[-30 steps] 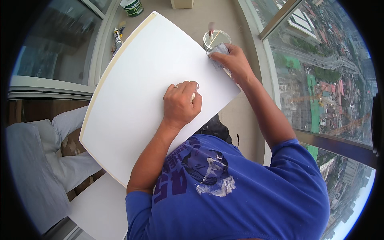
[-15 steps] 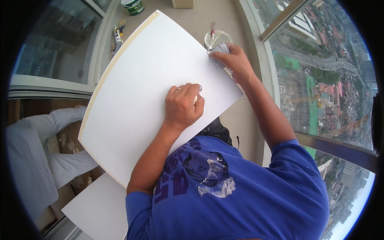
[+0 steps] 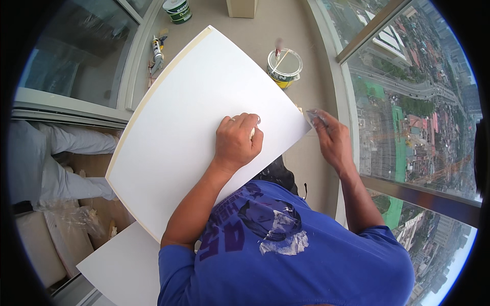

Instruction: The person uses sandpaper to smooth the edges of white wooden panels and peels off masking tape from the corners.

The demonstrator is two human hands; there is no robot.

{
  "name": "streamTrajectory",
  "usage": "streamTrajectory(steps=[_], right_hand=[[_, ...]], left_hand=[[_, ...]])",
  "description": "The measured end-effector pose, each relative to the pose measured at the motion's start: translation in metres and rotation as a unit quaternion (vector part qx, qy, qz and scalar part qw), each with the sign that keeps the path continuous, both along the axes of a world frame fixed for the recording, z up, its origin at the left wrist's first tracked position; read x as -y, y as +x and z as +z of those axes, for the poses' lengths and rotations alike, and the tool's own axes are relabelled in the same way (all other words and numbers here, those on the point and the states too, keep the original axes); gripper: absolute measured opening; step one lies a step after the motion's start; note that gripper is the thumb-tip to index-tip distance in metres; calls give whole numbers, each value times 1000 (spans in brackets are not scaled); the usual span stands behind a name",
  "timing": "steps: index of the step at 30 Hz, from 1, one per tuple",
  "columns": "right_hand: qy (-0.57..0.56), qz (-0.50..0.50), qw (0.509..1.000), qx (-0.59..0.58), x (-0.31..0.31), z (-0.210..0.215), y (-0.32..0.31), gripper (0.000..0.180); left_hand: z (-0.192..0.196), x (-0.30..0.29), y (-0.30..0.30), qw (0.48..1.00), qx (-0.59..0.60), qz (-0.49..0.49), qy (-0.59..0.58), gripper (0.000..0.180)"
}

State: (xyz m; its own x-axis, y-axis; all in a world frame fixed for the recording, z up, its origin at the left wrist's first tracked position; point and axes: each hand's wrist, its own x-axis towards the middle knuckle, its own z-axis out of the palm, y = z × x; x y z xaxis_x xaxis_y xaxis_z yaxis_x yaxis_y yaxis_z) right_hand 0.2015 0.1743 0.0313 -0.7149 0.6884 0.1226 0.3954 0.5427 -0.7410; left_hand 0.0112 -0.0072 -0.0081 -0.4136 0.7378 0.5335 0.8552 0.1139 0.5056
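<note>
A large white panel (image 3: 194, 112) with a cream strip (image 3: 148, 99) along its far-left edge lies in front of me. Over its middle, my left hand (image 3: 238, 140) is closed, with the fingers curled round a small cream-coloured thing (image 3: 252, 133), mostly hidden in the grip. Out past the panel's right corner, my right hand (image 3: 333, 137) pinches a thin, flat grey piece (image 3: 313, 116) between thumb and fingers. That piece is seen nearly edge-on beside the panel's edge; its kind is unclear.
Beyond the panel's right edge stands an open bucket (image 3: 284, 71) with a brush and a stick. A green bucket (image 3: 177, 10), a box (image 3: 242, 7) and a cartridge (image 3: 157, 51) are farther off. Another person's pale trouser legs (image 3: 76, 140) are left, near a second white panel (image 3: 125, 262). Windows line the right.
My right hand has moved along the panel's right edge towards me, past the corner, turning the grey piece edge-on. The bucket is now uncovered. My left hand keeps its grip on the panel's middle.
</note>
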Motion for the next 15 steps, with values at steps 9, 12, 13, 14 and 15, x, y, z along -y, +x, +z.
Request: streamTrajectory(steps=[9,12,13,14,15], right_hand=[[15,187,976,109,-16,-3,-152,41],[26,231,971,56,-39,-20,-249,36],[-11,244,967,70,-40,-16,-281,35],[-47,253,962,87,-41,-11,-305,34],[-55,259,960,90,-39,-8,-324,34]], left_hand=[[-8,3,2,999,28,27,8,11],[-8,0,4,999,22,32,19,11],[-9,1,3,999,18,38,18,10],[-11,2,3,999,17,41,17,10],[-12,2,3,999,14,47,18,10]])
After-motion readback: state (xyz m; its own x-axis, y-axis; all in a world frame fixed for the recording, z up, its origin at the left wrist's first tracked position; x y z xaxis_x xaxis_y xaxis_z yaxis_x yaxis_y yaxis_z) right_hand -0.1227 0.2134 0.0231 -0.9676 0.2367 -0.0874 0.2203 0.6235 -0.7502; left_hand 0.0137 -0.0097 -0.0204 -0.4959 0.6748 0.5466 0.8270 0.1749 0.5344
